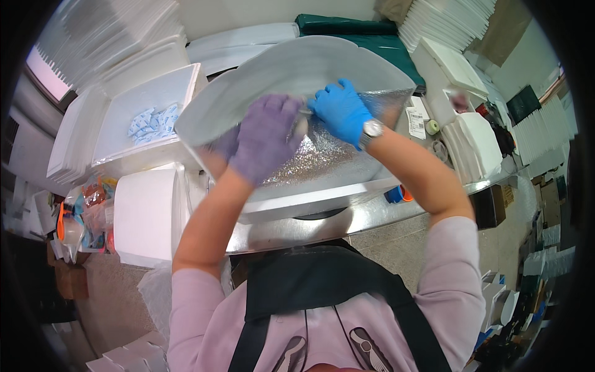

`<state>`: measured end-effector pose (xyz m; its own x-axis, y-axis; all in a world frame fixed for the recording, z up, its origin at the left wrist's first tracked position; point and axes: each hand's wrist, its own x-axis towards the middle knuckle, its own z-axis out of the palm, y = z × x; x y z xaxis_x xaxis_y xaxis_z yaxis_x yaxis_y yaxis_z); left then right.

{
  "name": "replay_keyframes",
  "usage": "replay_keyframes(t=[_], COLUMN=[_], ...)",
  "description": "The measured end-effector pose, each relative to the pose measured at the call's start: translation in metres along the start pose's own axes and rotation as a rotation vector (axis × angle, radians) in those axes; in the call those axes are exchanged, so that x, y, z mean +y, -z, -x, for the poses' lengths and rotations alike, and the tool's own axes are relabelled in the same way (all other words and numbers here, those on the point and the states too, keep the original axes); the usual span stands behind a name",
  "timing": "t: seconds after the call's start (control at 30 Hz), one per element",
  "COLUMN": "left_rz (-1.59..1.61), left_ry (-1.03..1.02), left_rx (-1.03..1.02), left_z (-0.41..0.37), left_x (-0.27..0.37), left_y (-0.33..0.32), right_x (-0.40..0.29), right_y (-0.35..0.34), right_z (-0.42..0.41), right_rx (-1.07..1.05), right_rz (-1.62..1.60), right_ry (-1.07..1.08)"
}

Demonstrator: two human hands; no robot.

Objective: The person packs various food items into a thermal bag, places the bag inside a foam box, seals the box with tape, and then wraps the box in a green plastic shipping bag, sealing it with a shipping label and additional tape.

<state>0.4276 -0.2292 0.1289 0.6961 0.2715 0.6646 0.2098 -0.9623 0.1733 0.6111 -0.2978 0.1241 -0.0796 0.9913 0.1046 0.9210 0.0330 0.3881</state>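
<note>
A white foam box point(297, 204) stands on the metal table, a whitish liner sheet point(320, 56) rising above its back and sides. Shiny silver foil material point(320, 153) lies within it. My left hand point(272, 135), in a purple glove and blurred, is over the box at the upper edge of the foil; its fingertips are partly hidden. Close beside it on the right, my right hand point(341, 109), in a blue glove with a watch at the wrist, touches the foil's upper edge with bent fingers. What lies between the two hands is too blurred to tell.
An open foam box point(144, 156) holding blue-and-white printed packs point(155, 123) stands left, near stacked foam lids point(111, 37). White foam pieces point(146, 216) are nearer me. Green plastic sheeting point(386, 51) lies behind. Printed labels point(416, 123), a tape roll point(432, 127) and white sheets point(474, 144) lie right.
</note>
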Motion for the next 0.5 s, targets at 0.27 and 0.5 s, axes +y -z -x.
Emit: replay_keyframes(t=[0.27,0.5], left_rz=[-0.127,-0.162], left_ry=[0.411,0.567], left_rx=[-0.908,-0.855], left_z=[0.023,0.014], left_x=[-0.059,-0.053], left_y=[-0.063,-0.062], right_x=[0.003,-0.020], right_y=[-0.079,-0.049], right_z=[0.017,0.005], right_rx=[-0.237,-0.133], right_rz=[-0.634,-0.209], right_ry=[-0.161,-0.100])
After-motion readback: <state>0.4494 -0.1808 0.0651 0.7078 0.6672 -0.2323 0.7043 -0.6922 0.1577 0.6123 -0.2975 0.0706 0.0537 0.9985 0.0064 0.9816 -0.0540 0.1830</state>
